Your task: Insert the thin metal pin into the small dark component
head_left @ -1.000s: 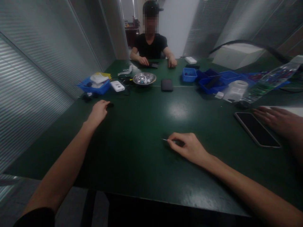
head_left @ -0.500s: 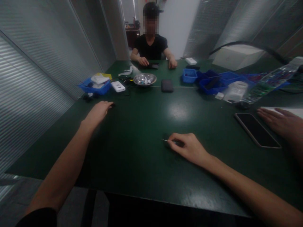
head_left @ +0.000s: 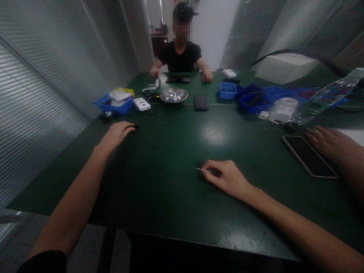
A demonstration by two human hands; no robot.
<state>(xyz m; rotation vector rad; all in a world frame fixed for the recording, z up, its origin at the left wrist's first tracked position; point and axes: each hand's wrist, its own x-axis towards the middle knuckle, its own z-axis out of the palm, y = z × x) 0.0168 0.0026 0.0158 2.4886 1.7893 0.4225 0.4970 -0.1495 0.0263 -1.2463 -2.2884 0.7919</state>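
Note:
My left hand (head_left: 117, 133) rests low over the left side of the green table, fingers bent together at the tips. They hold a small dark object (head_left: 136, 126), mostly hidden and too blurred to name. Nearer me, right of the middle, my right hand (head_left: 224, 173) pinches a thin metal piece (head_left: 197, 168) between thumb and index finger. Its bright narrow tip points left, and the rest is hidden by the fingers. Beyond my left hand stand a blue basket (head_left: 121, 107) with white and yellow packets and a white power bank (head_left: 141, 104).
A metal bowl (head_left: 174, 90) with small parts and a black square item (head_left: 201, 103) lie mid-table. At right are blue bins (head_left: 227, 91), a plastic bottle (head_left: 327, 96), a phone (head_left: 309, 156) and another person's hand (head_left: 327, 142). Someone sits opposite (head_left: 180, 55).
The person opposite has moved one hand left, off the black item to a white strip. The hand at right has shifted slightly left. My left hand has shifted slightly; my right stays put.

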